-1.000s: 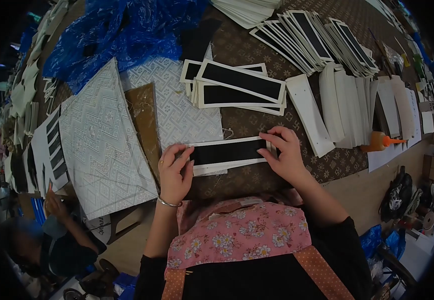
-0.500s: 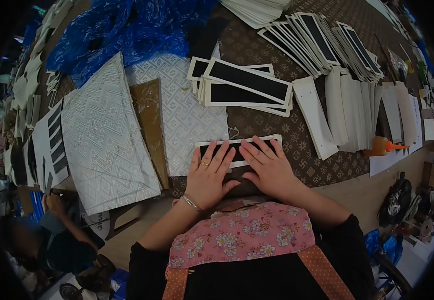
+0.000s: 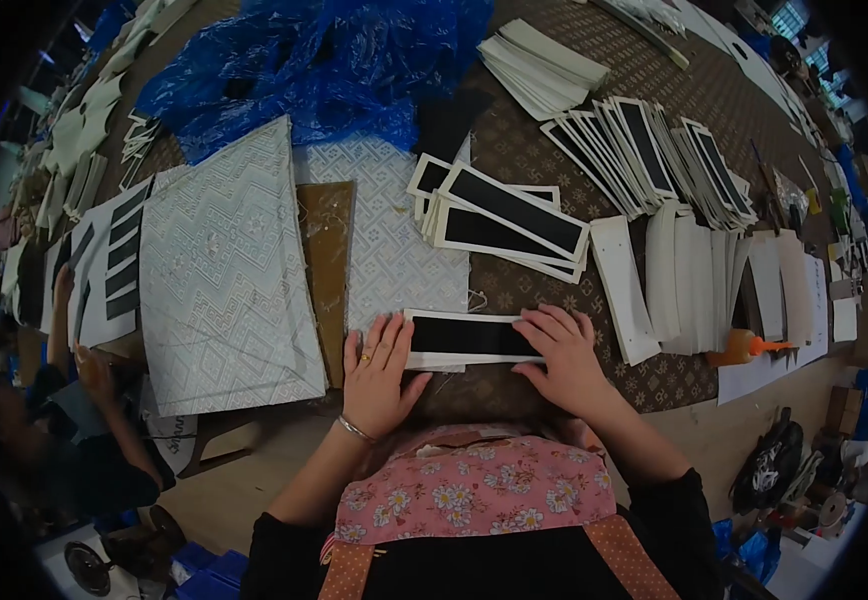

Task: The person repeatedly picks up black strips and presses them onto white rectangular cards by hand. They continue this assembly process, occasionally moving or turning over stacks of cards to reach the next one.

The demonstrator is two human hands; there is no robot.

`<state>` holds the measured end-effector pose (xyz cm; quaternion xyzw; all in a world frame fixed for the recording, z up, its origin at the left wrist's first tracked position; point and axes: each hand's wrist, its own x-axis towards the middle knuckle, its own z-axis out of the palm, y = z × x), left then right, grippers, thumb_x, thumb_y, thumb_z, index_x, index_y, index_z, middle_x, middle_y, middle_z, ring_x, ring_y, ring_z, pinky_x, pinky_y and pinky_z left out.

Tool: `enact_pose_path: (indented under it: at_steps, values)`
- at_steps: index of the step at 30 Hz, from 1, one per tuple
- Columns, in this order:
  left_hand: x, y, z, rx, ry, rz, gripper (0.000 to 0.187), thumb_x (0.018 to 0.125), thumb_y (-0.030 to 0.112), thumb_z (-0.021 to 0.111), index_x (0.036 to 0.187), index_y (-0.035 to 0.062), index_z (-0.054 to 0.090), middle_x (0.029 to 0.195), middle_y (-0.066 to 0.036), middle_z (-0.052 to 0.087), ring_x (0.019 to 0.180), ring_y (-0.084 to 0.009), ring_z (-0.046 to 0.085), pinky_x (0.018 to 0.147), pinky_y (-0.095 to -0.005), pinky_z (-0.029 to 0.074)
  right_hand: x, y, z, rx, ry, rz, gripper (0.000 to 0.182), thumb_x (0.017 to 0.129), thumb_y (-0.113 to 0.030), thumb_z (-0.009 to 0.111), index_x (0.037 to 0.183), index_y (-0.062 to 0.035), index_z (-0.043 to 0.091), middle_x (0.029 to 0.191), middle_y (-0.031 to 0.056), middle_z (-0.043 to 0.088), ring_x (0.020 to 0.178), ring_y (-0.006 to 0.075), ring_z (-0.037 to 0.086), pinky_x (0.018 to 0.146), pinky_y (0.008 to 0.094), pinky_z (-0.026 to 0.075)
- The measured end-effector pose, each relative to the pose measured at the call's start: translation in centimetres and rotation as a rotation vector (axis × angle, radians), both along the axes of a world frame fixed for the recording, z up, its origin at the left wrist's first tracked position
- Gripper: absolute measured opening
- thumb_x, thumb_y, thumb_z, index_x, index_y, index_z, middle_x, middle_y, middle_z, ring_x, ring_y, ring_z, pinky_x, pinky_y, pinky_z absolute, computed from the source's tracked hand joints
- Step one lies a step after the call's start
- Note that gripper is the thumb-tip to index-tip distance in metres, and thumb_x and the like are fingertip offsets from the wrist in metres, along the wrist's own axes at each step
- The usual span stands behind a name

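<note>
A white-bordered strip with a black middle panel (image 3: pixel 474 338) lies in front of me near the table's edge, with a little white showing beneath it. My left hand (image 3: pixel 379 372) rests at its left end, fingers stretched forward and thumb apart. At the right end is my right hand (image 3: pixel 566 352), open, with its fingertips over the strip's end and its thumb just below. Beyond them a loose pile of similar black-and-white strips (image 3: pixel 514 215) lies partly on a white patterned sheet (image 3: pixel 404 265).
A large patterned panel (image 3: pixel 229 280) and a brown board (image 3: pixel 326 275) lie to the left. Blue plastic (image 3: pixel 304 75) is heaped behind. On the right are fanned strips (image 3: pixel 614 150), white strips (image 3: pixel 694 285) and an orange bottle (image 3: pixel 739 347). A co-worker's hand (image 3: pixel 94 375) shows at far left.
My hands have slid apart from the strip's middle to its two ends, uncovering the black panel. The camera view has shifted, and the co-worker's arms at left have moved.
</note>
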<state>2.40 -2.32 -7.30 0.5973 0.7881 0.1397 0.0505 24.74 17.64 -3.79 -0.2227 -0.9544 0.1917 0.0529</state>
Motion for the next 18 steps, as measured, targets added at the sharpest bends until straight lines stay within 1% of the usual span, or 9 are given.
enact_pose_path:
  at_steps: [2, 3, 6, 8, 10, 12, 14, 16, 18]
  values:
    - [-0.1, 0.0, 0.1, 0.065, -0.165, 0.029, 0.077, 0.087, 0.039, 0.068, 0.148, 0.0031, 0.039, 0.152, -0.014, 0.042, 0.142, -0.0310, 0.037, 0.117, -0.0531, 0.018, -0.4, 0.5, 0.6, -0.073, -0.025, 0.010, 0.061, 0.078, -0.027, 0.078, 0.133, -0.0135, 0.057, 0.134, 0.0107, 0.056, 0.128, 0.0331, 0.048, 0.111, 0.0517, 0.029]
    - [-0.4, 0.0, 0.3, 0.083, -0.158, 0.044, 0.077, 0.087, 0.039, 0.068, 0.148, 0.0031, 0.039, 0.152, -0.014, 0.042, 0.142, -0.0310, 0.037, 0.117, -0.0531, 0.018, -0.5, 1.0, 0.8, -0.070, 0.000, 0.028, 0.063, 0.077, -0.026, 0.079, 0.133, -0.0122, 0.056, 0.132, 0.0122, 0.056, 0.125, 0.0347, 0.049, 0.110, 0.0479, 0.032]
    - [-1.3, 0.9, 0.5, 0.162, -0.308, 0.072, 0.080, 0.088, 0.038, 0.068, 0.149, -0.0009, 0.034, 0.150, -0.021, 0.041, 0.140, -0.0353, 0.039, 0.116, -0.0501, 0.023, -1.2, 2.6, 1.9, -0.100, 0.104, 0.023, 0.065, 0.075, -0.022, 0.080, 0.134, -0.0101, 0.055, 0.129, 0.0135, 0.057, 0.122, 0.0363, 0.050, 0.106, 0.0492, 0.037]
    - [-2.4, 3.4, 0.1, 0.436, -0.577, 0.080, 0.080, 0.089, 0.039, 0.067, 0.149, -0.0016, 0.032, 0.149, -0.026, 0.038, 0.137, -0.0401, 0.039, 0.113, -0.0468, 0.030, -2.1, 4.2, 2.5, -0.089, 0.148, -0.002, 0.066, 0.074, -0.021, 0.080, 0.134, -0.0096, 0.055, 0.128, 0.0144, 0.057, 0.121, 0.0371, 0.050, 0.104, 0.0492, 0.039]
    - [-3.9, 7.4, 0.8, 0.498, -0.598, 0.095, 0.081, 0.089, 0.039, 0.067, 0.148, -0.0020, 0.031, 0.148, -0.027, 0.038, 0.135, -0.0419, 0.040, 0.111, -0.0457, 0.033, -3.4, 6.1, 2.4, -0.066, 0.240, -0.060, 0.066, 0.072, -0.020, 0.083, 0.132, -0.0102, 0.057, 0.128, 0.0160, 0.056, 0.118, 0.0384, 0.052, 0.100, 0.0505, 0.041]
    - [-5.0, 11.6, 0.9, 0.580, -0.611, 0.097, 0.082, 0.089, 0.040, 0.068, 0.148, -0.0023, 0.031, 0.148, -0.028, 0.039, 0.134, -0.0436, 0.041, 0.109, -0.0446, 0.036, -4.4, 8.2, 0.9, -0.050, 0.206, -0.071, 0.066, 0.072, -0.023, 0.083, 0.133, -0.0119, 0.058, 0.133, 0.0160, 0.053, 0.120, 0.0388, 0.051, 0.100, 0.0510, 0.041]
    - [-6.5, 16.7, -0.7, 0.532, -0.599, 0.297, 0.080, 0.088, 0.043, 0.067, 0.147, 0.0001, 0.034, 0.145, -0.026, 0.043, 0.133, -0.0425, 0.041, 0.110, -0.0494, 0.033, -5.5, 10.4, 0.1, -0.065, 0.129, -0.101, 0.067, 0.074, -0.032, 0.084, 0.134, -0.0168, 0.058, 0.146, 0.0162, 0.043, 0.125, 0.0394, 0.049, 0.101, 0.0532, 0.039]
    - [-6.5, 19.7, -0.6, 0.335, -0.543, 0.469, 0.081, 0.086, 0.047, 0.067, 0.147, 0.0031, 0.035, 0.140, -0.024, 0.048, 0.134, -0.0406, 0.040, 0.110, -0.0543, 0.029, -6.8, 12.8, -2.0, -0.040, 0.185, -0.124, 0.067, 0.076, -0.039, 0.082, 0.135, -0.0184, 0.057, 0.152, 0.0153, 0.038, 0.131, 0.0392, 0.046, 0.104, 0.0565, 0.035]
    - [-5.5, 21.2, -3.3, 0.364, -0.275, 0.488, 0.081, 0.085, 0.048, 0.067, 0.147, 0.0067, 0.036, 0.136, -0.021, 0.051, 0.135, -0.0378, 0.039, 0.110, -0.0550, 0.026, -8.2, 14.2, -1.4, 0.012, -0.065, -0.155, 0.088, 0.075, -0.050, 0.080, 0.148, -0.0211, 0.042, 0.159, 0.0135, 0.029, 0.145, 0.0384, 0.028, 0.111, 0.0626, 0.023]
